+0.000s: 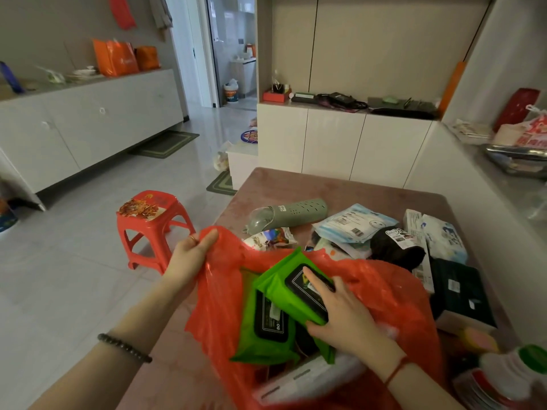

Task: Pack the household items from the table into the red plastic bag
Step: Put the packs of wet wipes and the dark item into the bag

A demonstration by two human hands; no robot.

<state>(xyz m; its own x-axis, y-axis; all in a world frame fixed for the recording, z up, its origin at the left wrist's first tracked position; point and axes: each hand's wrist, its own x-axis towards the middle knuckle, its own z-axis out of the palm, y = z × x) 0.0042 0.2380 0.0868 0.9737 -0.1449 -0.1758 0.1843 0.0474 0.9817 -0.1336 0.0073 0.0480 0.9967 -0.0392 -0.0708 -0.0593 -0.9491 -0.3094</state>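
Observation:
The red plastic bag [393, 294] lies open on the pink table [296, 184]. My left hand [189, 255] pinches the bag's rim at its left corner and holds it up. My right hand [340, 312] grips a green wet-wipe pack [284, 288] with a black lid, tilted inside the bag's mouth. A second green wipe pack [263, 329] lies in the bag beneath it, over a white flat item [307, 377]. Beyond the bag, on the table, are a grey-green perforated case [293, 213], a snack packet [272, 238], blue-white mask packs [355, 221], a black bundle [393, 247], a tissue pack [444, 236] and a dark box [461, 291].
A red plastic stool [151, 223] stands on the tiled floor left of the table. White bottles with a green cap [515, 371] crowd the table's near right corner. White cabinets [340, 143] stand behind the table and a counter [503, 179] runs along the right.

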